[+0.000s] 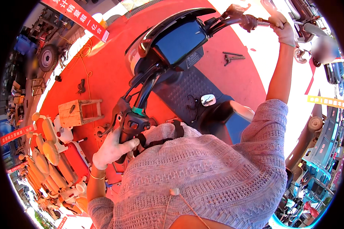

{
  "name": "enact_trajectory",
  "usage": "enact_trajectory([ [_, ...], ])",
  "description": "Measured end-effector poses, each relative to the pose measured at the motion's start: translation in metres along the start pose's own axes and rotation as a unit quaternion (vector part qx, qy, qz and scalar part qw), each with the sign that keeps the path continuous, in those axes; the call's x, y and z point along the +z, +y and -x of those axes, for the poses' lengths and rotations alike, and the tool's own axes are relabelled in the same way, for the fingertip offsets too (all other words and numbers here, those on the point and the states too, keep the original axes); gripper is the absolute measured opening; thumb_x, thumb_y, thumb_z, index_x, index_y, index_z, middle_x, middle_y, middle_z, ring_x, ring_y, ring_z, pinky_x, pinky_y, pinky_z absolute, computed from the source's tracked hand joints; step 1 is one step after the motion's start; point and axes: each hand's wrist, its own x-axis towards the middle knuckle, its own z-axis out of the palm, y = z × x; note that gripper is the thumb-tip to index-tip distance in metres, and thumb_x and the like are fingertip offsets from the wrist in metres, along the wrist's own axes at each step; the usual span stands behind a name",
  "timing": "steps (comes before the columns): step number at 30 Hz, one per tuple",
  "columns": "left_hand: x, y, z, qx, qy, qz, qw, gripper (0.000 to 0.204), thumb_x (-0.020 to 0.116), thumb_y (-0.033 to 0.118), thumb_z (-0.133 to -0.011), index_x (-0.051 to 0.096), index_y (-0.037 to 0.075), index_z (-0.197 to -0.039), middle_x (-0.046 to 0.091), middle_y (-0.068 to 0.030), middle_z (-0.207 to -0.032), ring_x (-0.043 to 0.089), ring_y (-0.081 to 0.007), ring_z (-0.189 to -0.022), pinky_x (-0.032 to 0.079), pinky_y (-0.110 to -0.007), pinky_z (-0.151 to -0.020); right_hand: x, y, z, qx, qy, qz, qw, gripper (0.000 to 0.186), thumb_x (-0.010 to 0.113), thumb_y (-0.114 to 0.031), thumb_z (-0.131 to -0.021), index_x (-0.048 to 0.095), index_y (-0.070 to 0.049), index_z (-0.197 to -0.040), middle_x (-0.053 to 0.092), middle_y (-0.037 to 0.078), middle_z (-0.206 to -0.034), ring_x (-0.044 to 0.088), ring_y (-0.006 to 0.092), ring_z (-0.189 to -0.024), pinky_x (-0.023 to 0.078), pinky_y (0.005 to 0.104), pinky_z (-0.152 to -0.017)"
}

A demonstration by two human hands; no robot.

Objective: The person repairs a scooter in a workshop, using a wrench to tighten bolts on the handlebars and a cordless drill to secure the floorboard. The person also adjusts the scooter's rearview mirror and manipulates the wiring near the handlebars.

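An electric scooter's handlebar [145, 91] crosses in front of me, with a dark display [178, 41] at its middle. My left hand [113, 149], in a pale glove, is closed round the left handlebar grip beside the black switch housing [132, 122]; a green band [138, 111] circles the bar there. Stretched out to the far right, my gloved right hand [283, 28] is closed on the thin right end of the bar, outside the right control housing [249, 23]. Glare blurs what lies just past its fingers. A mirror [208, 100] rests on the black ribbed footboard [191, 89].
A wooden stool [71, 113] stands left on the red floor [111, 65], near a yellow cable [89, 76]. A black metal bracket [233, 57] lies right of the display. Parked vehicles [320, 141] line the right; several orange-lit scooters [52, 152] stand left.
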Motion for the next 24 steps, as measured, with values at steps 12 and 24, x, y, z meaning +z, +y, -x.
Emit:
enact_trajectory([
  [12,0.002,-0.008,-0.003,0.018,0.002,0.006,1.0,0.032,0.063,0.014,-0.084,0.051,-0.003,-0.107,0.061,-0.0055,-0.069,0.059,-0.0115,-0.053,0.048,-0.026,-0.048,0.033,0.0,-0.046,-0.411,0.21,0.794,0.396,0.023,0.054,-0.025,-0.086,0.067,-0.007,-0.083,0.061,0.015,-0.064,0.06,0.0307,-0.061,0.046,0.0424,-0.059],
  [24,-0.001,-0.005,0.003,0.036,-0.007,0.004,0.999,0.027,0.06,0.013,-0.084,0.049,-0.002,-0.104,0.058,-0.0062,-0.07,0.058,-0.0119,-0.053,0.049,-0.027,-0.049,0.108,0.03,0.072,-0.577,0.007,0.552,0.602,0.019,0.064,-0.019,-0.089,0.062,-0.003,-0.079,0.053,0.005,-0.058,0.05,0.0133,-0.048,0.039,0.025,-0.046],
])
